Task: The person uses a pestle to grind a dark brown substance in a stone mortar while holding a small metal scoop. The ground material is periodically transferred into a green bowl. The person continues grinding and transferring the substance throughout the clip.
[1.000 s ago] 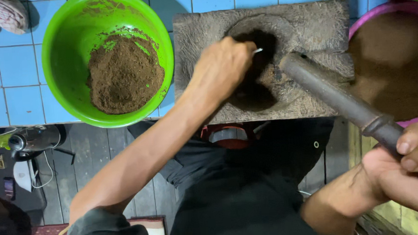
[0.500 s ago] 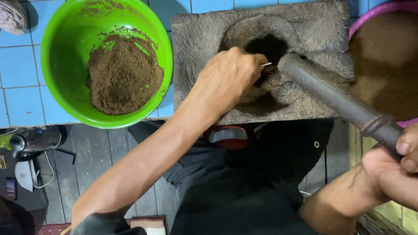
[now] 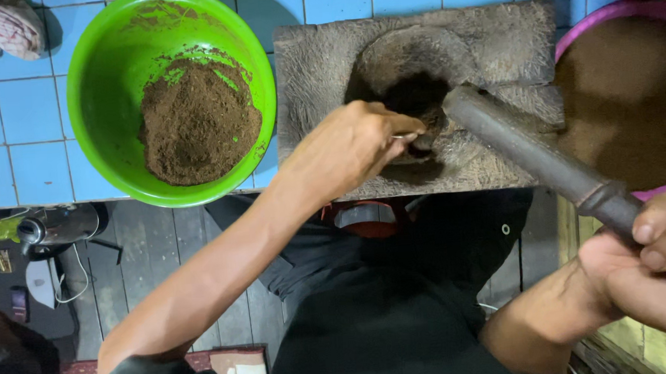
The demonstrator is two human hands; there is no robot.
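Head view: left hand [image 3: 350, 151] closed around a small metal utensil [image 3: 405, 137], tip down in the hollow of the stone mortar block [image 3: 325, 56] on the blue tiled bench [image 3: 5, 122]. Right hand [image 3: 653, 264] gripping a heavy dark pestle [image 3: 531, 155], its end resting at the hollow's rim. Green bowl [image 3: 96, 94] of brown powder just left of block; pink basin [image 3: 608, 20] of brown powder on right.

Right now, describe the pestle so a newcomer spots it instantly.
Start at the grey stone mortar block on the blue tiles. The pestle slants from its hollow to the right hand. It is the only long dark bar; its neighbours are round bowls.
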